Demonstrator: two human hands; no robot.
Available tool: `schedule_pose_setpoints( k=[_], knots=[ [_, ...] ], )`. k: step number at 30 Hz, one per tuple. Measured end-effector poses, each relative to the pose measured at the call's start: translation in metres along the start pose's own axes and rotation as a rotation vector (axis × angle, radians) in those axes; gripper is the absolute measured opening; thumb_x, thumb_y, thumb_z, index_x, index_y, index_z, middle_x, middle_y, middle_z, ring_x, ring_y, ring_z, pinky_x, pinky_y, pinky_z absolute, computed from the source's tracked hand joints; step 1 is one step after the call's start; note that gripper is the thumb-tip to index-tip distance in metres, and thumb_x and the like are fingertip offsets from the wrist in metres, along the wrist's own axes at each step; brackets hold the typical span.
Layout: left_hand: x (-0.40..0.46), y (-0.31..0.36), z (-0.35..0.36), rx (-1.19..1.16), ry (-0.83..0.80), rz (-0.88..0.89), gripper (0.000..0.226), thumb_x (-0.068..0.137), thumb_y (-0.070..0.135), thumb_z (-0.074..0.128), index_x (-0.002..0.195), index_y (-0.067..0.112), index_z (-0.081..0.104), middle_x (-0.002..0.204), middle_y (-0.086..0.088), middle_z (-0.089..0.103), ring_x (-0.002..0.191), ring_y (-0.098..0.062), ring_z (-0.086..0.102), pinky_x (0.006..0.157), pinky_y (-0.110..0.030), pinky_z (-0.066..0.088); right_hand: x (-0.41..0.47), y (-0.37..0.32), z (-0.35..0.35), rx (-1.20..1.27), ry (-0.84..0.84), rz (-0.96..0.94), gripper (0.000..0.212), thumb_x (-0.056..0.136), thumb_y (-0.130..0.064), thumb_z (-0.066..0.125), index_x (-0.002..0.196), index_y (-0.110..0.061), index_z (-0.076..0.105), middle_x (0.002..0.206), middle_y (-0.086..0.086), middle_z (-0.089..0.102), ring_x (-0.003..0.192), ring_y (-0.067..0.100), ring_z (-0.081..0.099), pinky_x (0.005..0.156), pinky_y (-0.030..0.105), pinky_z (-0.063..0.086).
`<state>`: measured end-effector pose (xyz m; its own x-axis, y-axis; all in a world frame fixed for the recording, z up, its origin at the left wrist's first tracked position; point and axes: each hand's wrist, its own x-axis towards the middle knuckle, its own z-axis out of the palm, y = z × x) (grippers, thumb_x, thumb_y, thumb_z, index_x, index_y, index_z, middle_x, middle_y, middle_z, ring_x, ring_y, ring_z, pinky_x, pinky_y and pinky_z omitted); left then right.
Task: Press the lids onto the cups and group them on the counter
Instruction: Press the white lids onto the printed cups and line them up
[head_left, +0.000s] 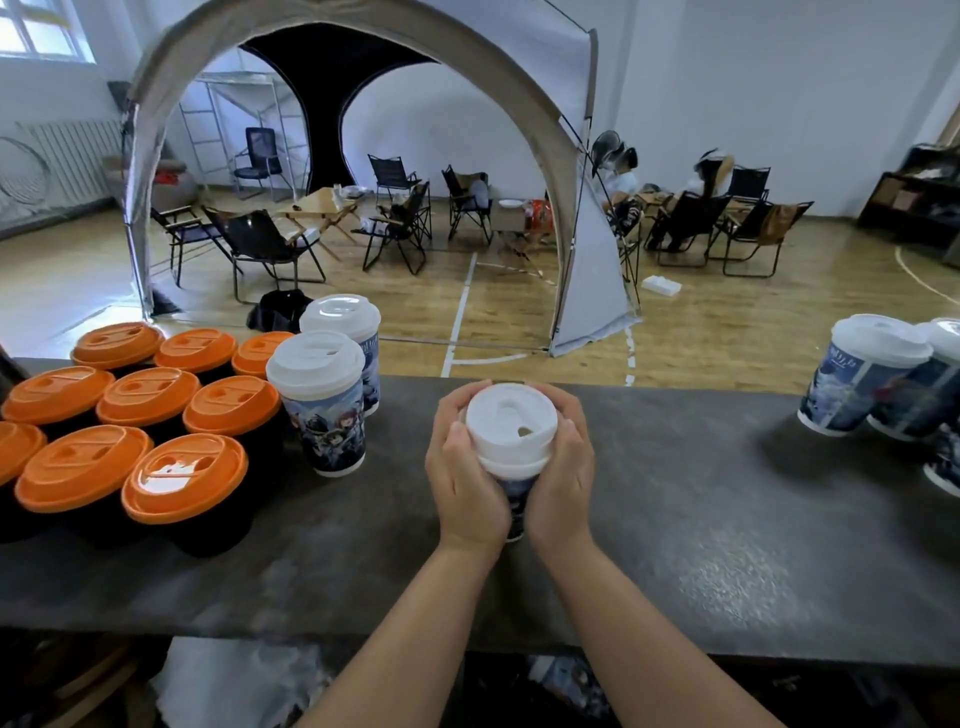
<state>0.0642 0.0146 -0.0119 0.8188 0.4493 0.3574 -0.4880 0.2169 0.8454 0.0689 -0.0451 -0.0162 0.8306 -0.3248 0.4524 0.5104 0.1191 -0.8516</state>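
The left hand (470, 480) and right hand (563, 467) wrap the printed cup (518, 501) on the worktop (701, 519), steadying it. Fingers curl over the white lid (511, 431), probably to seat its rim evenly.

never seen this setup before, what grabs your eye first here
Centre of the dark counter, the left hand and right hand wrap a white-lidded printed cup. At left sits a block of black cups with orange lids. Beyond the counter stands a big arched tent.
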Motion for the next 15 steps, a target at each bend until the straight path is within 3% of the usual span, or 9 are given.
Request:
schedule_pose_setpoints(
  k=[3, 10, 15],
  knots=[
    [0.009, -0.006, 0.004, -0.011, -0.019, -0.017, 0.035, 0.087, 0.017, 0.032, 0.097, 0.008, 0.064, 0.090, 0.000, 0.069, 0.085, -0.012, 0.065, 0.070, -0.025, 0.050, 0.008, 0.006, 0.003, 0.044, 0.026, 0.032, 0.029, 0.093, -0.017, 0.032, 0.098, -0.011, 0.060, 0.093, 0.002, 0.066, 0.087, 0.014, 0.062, 0.072, 0.027, 0.050],
    [0.013, -0.008, 0.003, -0.018, -0.022, 0.023, 0.034, 0.087, 0.017, 0.031, 0.094, 0.011, 0.064, 0.087, 0.007, 0.069, 0.086, -0.011, 0.064, 0.072, -0.028, 0.050, 0.012, 0.011, 0.006, 0.015, 0.047, -0.025, 0.034, 0.092, -0.011, 0.029, 0.099, 0.006, 0.057, 0.091, 0.005, 0.063, 0.084, 0.011, 0.060, 0.070, 0.022, 0.047],
    [0.013, 0.002, 0.005, 0.005, -0.066, 0.041, 0.033, 0.087, 0.015, 0.031, 0.092, 0.014, 0.064, 0.085, 0.009, 0.070, 0.084, -0.008, 0.064, 0.072, -0.026, 0.051, 0.010, 0.003, 0.008, 0.006, 0.036, -0.017, 0.031, 0.092, -0.016, 0.030, 0.100, -0.004, 0.058, 0.093, 0.005, 0.064, 0.086, 0.011, 0.061, 0.071, 0.023, 0.048]
  ],
)
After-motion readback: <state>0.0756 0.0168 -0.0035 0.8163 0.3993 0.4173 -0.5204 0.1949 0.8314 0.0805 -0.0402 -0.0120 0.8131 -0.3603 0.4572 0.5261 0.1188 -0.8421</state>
